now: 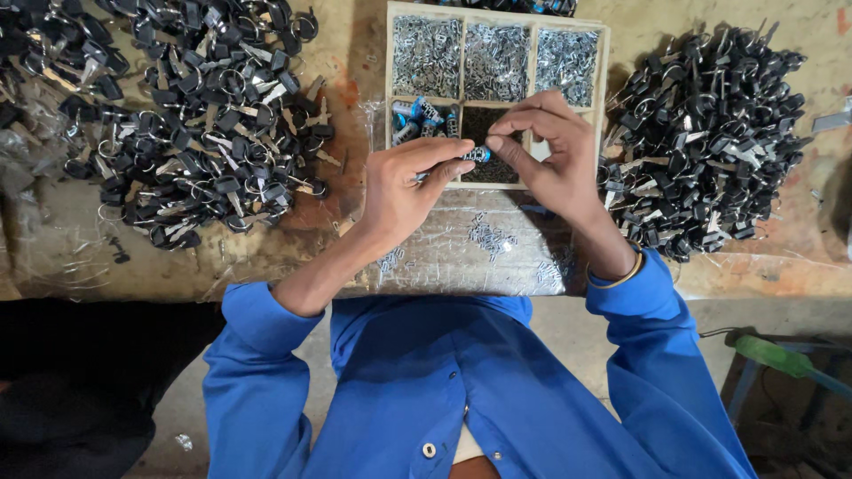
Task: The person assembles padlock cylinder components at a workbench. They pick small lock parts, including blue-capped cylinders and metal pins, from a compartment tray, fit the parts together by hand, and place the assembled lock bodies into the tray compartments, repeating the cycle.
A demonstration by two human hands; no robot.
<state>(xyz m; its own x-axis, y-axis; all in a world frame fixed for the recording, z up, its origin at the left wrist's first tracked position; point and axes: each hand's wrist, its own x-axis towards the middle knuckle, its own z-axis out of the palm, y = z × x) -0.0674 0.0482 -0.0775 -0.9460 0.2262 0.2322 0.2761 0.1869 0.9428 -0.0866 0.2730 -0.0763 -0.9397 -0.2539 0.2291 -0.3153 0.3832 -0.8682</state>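
A small metal cylinder with a blue band [477, 154] is held between two bare hands, just in front of a divided wooden tray [603, 62] that stands at the far edge of a plastic-covered tabletop [426, 257]. The left hand [399, 191] is closed around one end of the cylinder, thumb and forefinger pinched on it. The right hand [550, 155] is curled over the other end, its fingertips [493, 142] narrowed to a pinch on or just beside the blue band.

In the far row of the tray, three compartments filled with tiny silvery parts [497, 60] can be seen. In the near row, more blue-banded cylinders [424, 118] lie to the left, and a dark-lined compartment is partly hidden behind the hands.

To the left of the tray a wide heap of black-headed keys on rings [195, 115] is spread; to the right of it a second such heap [701, 133] is piled. A few loose silvery bits [490, 238] are scattered nearer than the tray.

The cylinder is judged light, rigid and smooth, so likely slippery; a fingertip pinch across its round sides, one hand at each end, is judged the surest hold. Blue sleeves are worn.
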